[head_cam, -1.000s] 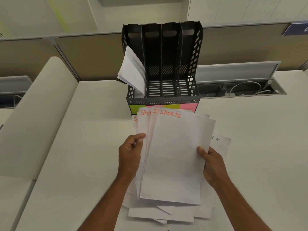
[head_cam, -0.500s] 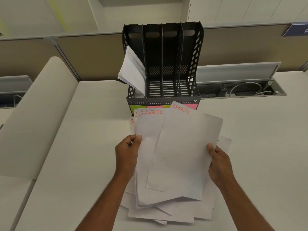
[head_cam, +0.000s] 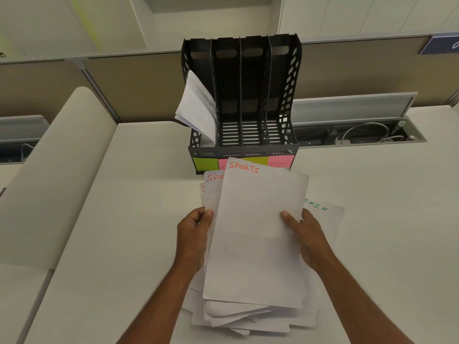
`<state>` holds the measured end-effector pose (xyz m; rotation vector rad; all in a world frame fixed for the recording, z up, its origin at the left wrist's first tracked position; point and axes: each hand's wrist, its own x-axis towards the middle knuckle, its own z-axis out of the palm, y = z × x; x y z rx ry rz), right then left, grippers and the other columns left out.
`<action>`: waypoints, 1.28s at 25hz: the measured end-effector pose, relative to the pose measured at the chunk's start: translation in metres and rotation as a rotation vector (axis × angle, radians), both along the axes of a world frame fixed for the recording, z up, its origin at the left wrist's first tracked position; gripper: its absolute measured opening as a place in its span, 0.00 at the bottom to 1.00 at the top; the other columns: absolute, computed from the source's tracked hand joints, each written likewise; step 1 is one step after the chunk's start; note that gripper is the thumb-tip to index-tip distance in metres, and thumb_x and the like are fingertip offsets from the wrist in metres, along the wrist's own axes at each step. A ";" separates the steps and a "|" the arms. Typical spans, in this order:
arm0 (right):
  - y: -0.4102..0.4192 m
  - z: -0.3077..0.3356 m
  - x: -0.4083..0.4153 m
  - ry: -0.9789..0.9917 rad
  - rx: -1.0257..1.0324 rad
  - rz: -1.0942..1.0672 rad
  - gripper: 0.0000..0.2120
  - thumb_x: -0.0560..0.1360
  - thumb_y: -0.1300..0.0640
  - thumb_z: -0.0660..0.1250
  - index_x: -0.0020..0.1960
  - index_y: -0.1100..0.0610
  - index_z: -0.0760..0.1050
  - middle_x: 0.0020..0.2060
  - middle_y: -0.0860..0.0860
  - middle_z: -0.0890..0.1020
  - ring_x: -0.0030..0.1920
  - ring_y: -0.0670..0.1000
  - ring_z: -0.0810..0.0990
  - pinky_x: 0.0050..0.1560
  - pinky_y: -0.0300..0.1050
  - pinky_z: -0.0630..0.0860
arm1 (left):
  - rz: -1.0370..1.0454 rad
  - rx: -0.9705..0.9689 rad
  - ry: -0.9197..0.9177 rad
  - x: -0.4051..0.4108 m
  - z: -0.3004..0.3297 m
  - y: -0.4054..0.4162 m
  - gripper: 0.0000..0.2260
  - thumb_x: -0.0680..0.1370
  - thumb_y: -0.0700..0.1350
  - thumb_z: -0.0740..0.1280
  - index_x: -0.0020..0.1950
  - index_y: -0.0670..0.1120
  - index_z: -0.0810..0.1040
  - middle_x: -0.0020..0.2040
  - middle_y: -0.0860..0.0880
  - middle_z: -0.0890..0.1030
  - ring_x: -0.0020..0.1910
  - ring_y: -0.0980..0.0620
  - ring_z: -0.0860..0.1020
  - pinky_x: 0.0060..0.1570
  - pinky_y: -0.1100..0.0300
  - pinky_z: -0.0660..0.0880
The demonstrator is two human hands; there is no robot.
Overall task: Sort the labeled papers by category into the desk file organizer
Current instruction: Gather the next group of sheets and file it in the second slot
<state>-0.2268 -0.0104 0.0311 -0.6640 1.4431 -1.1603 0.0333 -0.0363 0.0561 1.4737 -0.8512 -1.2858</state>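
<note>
A black desk file organizer (head_cam: 283,95) with several slots stands at the back of the desk, green and pink sticky labels (head_cam: 205,164) along its front. Its leftmost slot holds bent white papers (head_cam: 196,108); the other slots look empty. My left hand (head_cam: 192,237) grips the left edge of a fanned bunch of sheets marked SPORTS in orange (head_cam: 255,234). My right hand (head_cam: 306,235) pinches the right edge of the top sheet. Under them lies a loose pile of papers (head_cam: 248,319), with one marked ADMIN in green (head_cam: 323,212) at the right.
The white desk (head_cam: 124,219) spreads left and right of the pile. A raised beige partition (head_cam: 57,165) runs along the left. Behind the organizer on the right, an open cable tray (head_cam: 360,135) holds white cables.
The top SPORTS sheet, which my right hand had swung out to the right, has come back left over the other sheets. The fan of sheets has closed up.
</note>
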 end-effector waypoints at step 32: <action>-0.008 0.076 0.042 0.318 -0.408 0.074 0.16 0.75 0.58 0.75 0.51 0.37 0.79 0.44 0.37 0.86 0.48 0.41 0.83 0.45 0.33 0.79 | -0.129 -0.430 -0.251 0.000 0.042 0.015 0.24 0.74 0.46 0.71 0.69 0.54 0.70 0.58 0.72 0.75 0.62 0.66 0.75 0.54 0.70 0.78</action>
